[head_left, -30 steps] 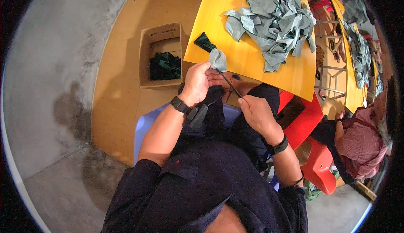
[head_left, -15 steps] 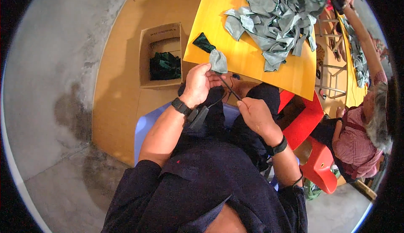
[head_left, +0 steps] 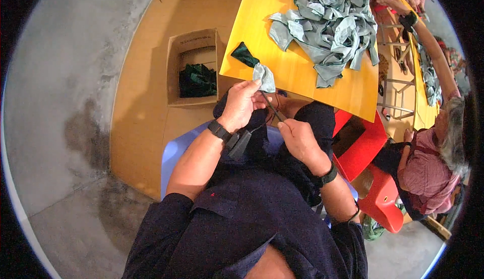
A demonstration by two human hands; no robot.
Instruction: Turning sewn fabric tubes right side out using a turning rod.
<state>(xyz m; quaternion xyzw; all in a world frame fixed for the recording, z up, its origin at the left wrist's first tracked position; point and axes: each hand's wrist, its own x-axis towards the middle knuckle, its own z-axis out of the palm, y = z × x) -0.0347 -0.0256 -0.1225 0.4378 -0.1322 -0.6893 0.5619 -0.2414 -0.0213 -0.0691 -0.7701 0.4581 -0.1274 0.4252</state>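
Note:
My left hand (head_left: 243, 102) pinches the lower end of a pale grey-green fabric piece (head_left: 264, 78) at the near edge of the yellow table (head_left: 247, 21). A dark green velvety end (head_left: 245, 54) lies just beyond it on the tabletop and appears joined to it. My right hand (head_left: 302, 140) is closed around a thin dark rod (head_left: 273, 107), which slants up to the left toward the pale fabric. Whether the rod's tip is inside the fabric is hidden by my left fingers.
A heap of grey-green fabric pieces (head_left: 333, 32) covers much of the table. Left of it on the floor stands a cardboard box (head_left: 174, 72) holding dark green velvety pieces (head_left: 197, 80). Red plastic seats (head_left: 363, 145) and another person (head_left: 431, 173) are at the right.
My right hand has shifted slightly left with the rod. The pale fabric has moved a little. At the right, the other person's hand has drawn back from the heap.

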